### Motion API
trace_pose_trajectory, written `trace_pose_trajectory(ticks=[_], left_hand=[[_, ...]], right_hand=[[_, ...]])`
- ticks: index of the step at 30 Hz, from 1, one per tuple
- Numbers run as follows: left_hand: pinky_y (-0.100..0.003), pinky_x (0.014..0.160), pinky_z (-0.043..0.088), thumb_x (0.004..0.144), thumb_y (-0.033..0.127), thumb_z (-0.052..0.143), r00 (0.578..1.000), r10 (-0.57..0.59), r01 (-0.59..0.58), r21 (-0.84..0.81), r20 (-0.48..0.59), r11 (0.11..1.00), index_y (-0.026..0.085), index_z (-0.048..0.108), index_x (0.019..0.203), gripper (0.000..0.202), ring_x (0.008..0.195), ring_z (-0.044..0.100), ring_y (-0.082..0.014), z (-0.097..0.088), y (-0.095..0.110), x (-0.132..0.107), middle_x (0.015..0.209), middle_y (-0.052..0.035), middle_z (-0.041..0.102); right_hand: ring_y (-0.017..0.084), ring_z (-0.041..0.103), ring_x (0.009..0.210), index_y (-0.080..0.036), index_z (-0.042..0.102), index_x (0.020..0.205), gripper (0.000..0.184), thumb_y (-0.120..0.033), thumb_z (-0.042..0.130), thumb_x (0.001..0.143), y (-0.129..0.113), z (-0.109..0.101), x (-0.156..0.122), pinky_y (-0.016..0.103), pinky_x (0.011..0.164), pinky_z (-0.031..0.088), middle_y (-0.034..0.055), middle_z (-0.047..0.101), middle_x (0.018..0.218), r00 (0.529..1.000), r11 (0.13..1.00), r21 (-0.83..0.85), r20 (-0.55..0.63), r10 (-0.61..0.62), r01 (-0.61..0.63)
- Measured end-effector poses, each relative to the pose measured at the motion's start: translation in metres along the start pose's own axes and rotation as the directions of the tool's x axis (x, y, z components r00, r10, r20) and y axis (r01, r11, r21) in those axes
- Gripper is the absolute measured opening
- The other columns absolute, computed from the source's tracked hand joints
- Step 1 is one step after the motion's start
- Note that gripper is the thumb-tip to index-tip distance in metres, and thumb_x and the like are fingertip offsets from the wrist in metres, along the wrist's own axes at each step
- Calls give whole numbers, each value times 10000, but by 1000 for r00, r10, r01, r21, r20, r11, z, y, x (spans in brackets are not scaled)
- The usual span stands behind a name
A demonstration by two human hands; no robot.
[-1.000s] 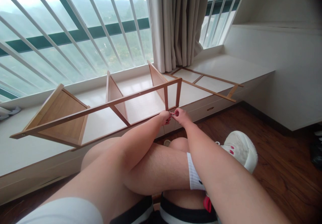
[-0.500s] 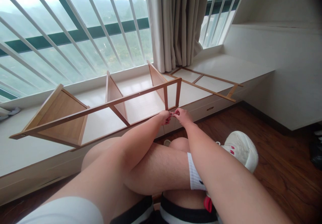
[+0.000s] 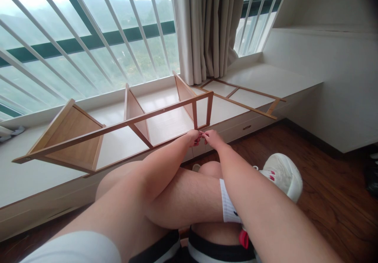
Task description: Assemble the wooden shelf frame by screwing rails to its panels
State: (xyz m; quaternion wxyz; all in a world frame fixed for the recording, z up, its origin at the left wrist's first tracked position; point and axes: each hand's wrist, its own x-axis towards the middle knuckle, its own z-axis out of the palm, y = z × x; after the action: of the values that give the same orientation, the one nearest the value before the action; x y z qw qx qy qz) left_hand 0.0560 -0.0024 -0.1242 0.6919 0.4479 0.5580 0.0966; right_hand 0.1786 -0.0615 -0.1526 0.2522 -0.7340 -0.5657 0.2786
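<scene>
A wooden shelf frame (image 3: 144,117) with several panels lies on its side along the white window ledge. At its near right corner my left hand (image 3: 194,137) is closed, fingers curled together. My right hand (image 3: 212,138) pinches close beside it, the fingertips of both hands almost meeting. Whatever small thing is between them is too tiny to make out. The hands are just below the frame's lower rail, and I cannot tell whether they touch it. To the right, a separate ladder-like wooden side frame (image 3: 233,93) lies flat on the ledge.
A grey curtain (image 3: 203,30) hangs behind the frames, before a barred window (image 3: 118,38). Under the ledge are white drawers with a metal handle (image 3: 246,127). My crossed legs (image 3: 183,200) and white shoe (image 3: 282,176) are close below, above the dark wood floor (image 3: 327,184).
My right hand's fingers have shifted slightly at the fingertips. Both wooden frames and my left hand are almost where they were.
</scene>
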Motion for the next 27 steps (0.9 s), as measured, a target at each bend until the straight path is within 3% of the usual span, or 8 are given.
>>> trace_pose_trajectory(ticks=[4, 9, 17, 27], left_hand=[[-360, 761, 544, 912, 348, 554, 1000, -3, 3, 7, -13, 1000, 144, 568, 1165, 325, 908, 612, -176, 2, 0, -1, 1106, -86, 603], [-376, 783, 541, 910, 346, 557, 1000, -2, 2, 13, -19, 1000, 145, 565, 1177, 334, 935, 610, -186, 3, 0, -2, 1130, -90, 598], [-323, 708, 543, 915, 336, 552, 1000, 21, -21, 4, -11, 1000, 140, 575, 1138, 298, 845, 610, -154, 2, 0, -1, 1054, -74, 609], [-254, 599, 517, 921, 335, 544, 1000, 26, -26, -3, -10, 1000, 130, 581, 1087, 266, 710, 583, -110, 0, 1, -1, 934, -42, 608]], right_hand=[[104, 561, 531, -156, 677, 813, 343, -415, 496, 946, 3, 7, 3, 233, 545, 422, -5, 645, 624, 998, 997, 80, 66, 14, -19], [90, 549, 520, -130, 639, 822, 412, -498, 496, 938, 7, 13, 8, 242, 561, 465, -19, 613, 630, 997, 990, 133, 58, 47, -54], [113, 542, 498, -166, 624, 743, 344, -491, 581, 844, 14, 13, 8, 221, 483, 365, 19, 651, 598, 997, 987, 151, -52, 61, -53], [127, 555, 638, -201, 588, 783, 280, -439, 719, 712, 16, 11, 8, 219, 564, 376, 1, 656, 744, 983, 999, 48, -183, -5, 14]])
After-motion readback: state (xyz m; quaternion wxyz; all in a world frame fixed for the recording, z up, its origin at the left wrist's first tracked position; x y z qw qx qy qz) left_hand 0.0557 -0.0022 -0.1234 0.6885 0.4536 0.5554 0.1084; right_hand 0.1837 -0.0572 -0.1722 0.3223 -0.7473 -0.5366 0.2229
